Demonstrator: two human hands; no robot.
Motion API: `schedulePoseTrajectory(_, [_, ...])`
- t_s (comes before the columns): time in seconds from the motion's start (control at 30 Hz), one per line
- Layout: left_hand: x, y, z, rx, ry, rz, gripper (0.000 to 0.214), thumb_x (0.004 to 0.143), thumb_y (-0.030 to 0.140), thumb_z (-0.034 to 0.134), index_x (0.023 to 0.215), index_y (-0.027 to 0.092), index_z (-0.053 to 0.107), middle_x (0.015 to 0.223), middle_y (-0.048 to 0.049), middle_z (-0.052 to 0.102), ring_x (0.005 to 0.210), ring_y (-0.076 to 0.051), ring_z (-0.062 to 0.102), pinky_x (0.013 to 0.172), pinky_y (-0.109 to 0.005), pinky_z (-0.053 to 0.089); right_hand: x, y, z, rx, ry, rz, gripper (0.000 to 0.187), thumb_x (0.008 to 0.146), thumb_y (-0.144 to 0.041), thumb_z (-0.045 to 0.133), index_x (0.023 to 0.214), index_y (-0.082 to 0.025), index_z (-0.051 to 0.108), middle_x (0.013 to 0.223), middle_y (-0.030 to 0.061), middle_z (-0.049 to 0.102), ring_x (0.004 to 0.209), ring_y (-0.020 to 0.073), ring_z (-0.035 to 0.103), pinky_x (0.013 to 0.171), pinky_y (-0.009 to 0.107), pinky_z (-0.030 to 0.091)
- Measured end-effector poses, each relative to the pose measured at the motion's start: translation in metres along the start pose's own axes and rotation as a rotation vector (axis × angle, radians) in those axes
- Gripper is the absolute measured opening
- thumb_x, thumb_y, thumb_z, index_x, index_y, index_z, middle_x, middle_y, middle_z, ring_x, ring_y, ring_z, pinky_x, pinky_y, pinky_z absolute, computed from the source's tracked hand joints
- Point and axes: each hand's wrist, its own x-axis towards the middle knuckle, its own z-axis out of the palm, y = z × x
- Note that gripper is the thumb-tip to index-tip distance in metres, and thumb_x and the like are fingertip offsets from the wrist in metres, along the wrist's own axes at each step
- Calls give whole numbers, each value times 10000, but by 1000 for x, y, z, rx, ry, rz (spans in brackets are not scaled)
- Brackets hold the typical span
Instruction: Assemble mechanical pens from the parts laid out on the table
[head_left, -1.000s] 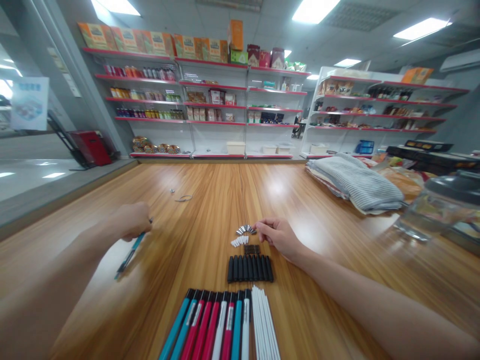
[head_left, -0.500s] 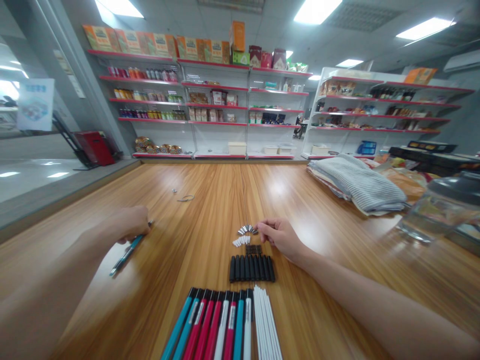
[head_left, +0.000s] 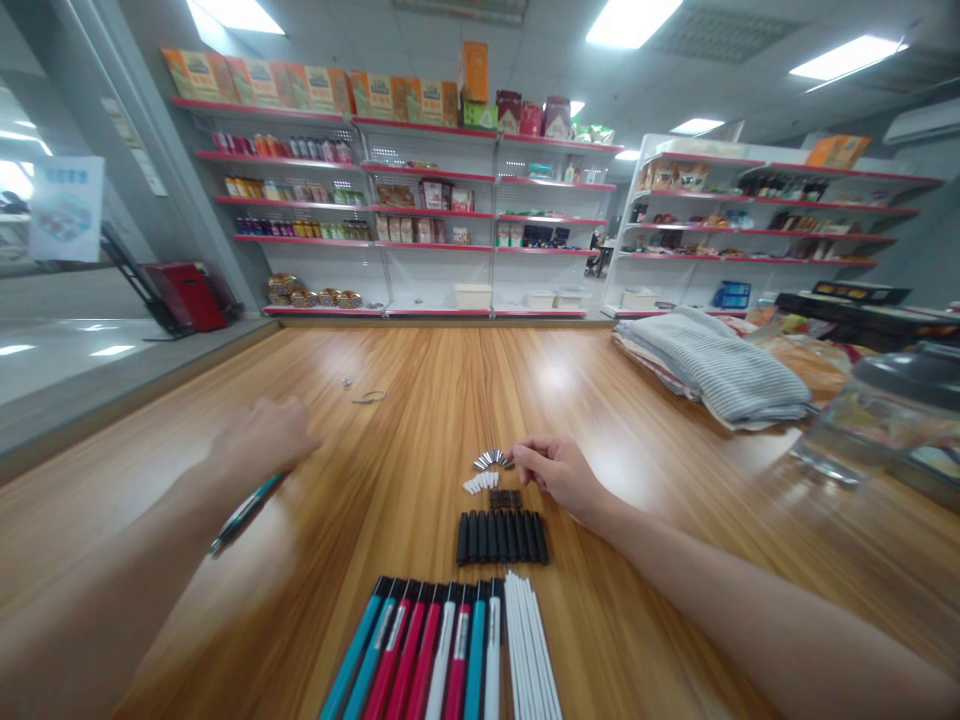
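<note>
A slim teal-and-silver pen (head_left: 247,510) lies angled across the left hand (head_left: 262,438), at about eight o'clock from the rows of parts on the wooden counter (head_left: 390,400). The hand looks closed around the pen's upper end, though blur softens its fingers. That pen looks complete, while the parts before the person appear unjoined, so only a small share seems put together. The right hand (head_left: 559,478) sits at the top of the rows, fingers curled together just beside a cluster of metal tips (head_left: 489,460); whether they pinch anything, I cannot tell. Toward six o'clock run white caps (head_left: 480,484), small dark pieces (head_left: 505,499), a row of black sections (head_left: 501,538), then teal, red and white barrels (head_left: 420,650) beside white sticks (head_left: 531,645). Farther out, a folded striped cloth (head_left: 709,365) and a glass jar (head_left: 885,410) stand at two o'clock, with red-edged store shelves (head_left: 390,210) at twelve.
</note>
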Motion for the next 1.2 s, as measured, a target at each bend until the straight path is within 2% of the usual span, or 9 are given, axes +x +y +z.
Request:
schedulePoseTrajectory(0.07, [-10,28,11,72,109,82,428,726,341,649,1032,57,556,1085,-209,566,1203,-430,383,996,-551,266,0,0,0,4,26,-5,266,835,-370,580,818,-132,698,559,-12,567,425,55,341,410,208,218])
schedulePoseTrajectory(0.13, [-25,59,29,192,296,332,451,841,296,506,1235,79,475,1237,-201,507,1227,-350,402,1049,-498,267,0,2,-1,5,69,-15,263,839,-369,575,826,-132,690,550,-21,549,428,54,347,413,205,225])
schedulePoseTrajectory(0.27, [-55,95,74,191,206,609,475,882,277,435,1342,157,423,1336,-134,479,1299,-294,370,1091,-455,288,1,6,-5,-20,156,-34,269,849,-375,561,837,-134,680,553,-26,535,445,59,377,421,202,242])
schedulePoseTrajectory(0.47, [-65,84,104,262,-24,360,805,866,617,377,1500,198,113,1537,-161,198,1406,-404,132,1059,-618,218,2,6,-5,-52,155,-54,262,850,-362,556,815,-132,678,548,-22,537,468,65,401,444,199,279])
schedulePoseTrajectory(0.6, [-67,93,99,280,-23,338,843,833,692,364,1497,291,33,1570,-127,48,1410,-433,26,1026,-718,80,2,4,-4,-49,141,-43,274,852,-371,552,829,-128,677,550,-21,537,453,63,390,427,198,263])
schedulePoseTrajectory(0.77, [-70,106,84,170,59,439,815,841,616,448,1496,291,89,1569,-105,90,1413,-422,34,1048,-702,101,3,6,-6,-68,138,-31,288,858,-390,549,818,-130,666,545,-22,538,428,54,365,409,194,251])
schedulePoseTrajectory(0.9, [-72,103,72,-60,60,667,564,904,368,460,1429,214,319,1444,-121,376,1343,-279,329,1076,-447,324,2,8,-6,-62,123,-59,283,876,-398,535,867,-139,649,494,-42,497,430,64,395,420,185,290])
schedulePoseTrajectory(1.0, [-75,101,68,-157,25,764,278,927,241,417,1147,183,577,1047,-91,602,1001,-182,560,882,-308,446,1,7,-5,-37,107,-34,320,889,-442,505,921,-149,631,422,-77,405,366,68,359,370,185,260])
schedulePoseTrajectory(1.2, [-74,99,62,-90,-235,782,362,915,327,442,611,156,539,568,15,457,542,-95,422,551,-237,331,-4,2,-5,-149,64,-13,366,883,-467,507,945,-145,670,385,-81,359,320,65,327,341,196,201])
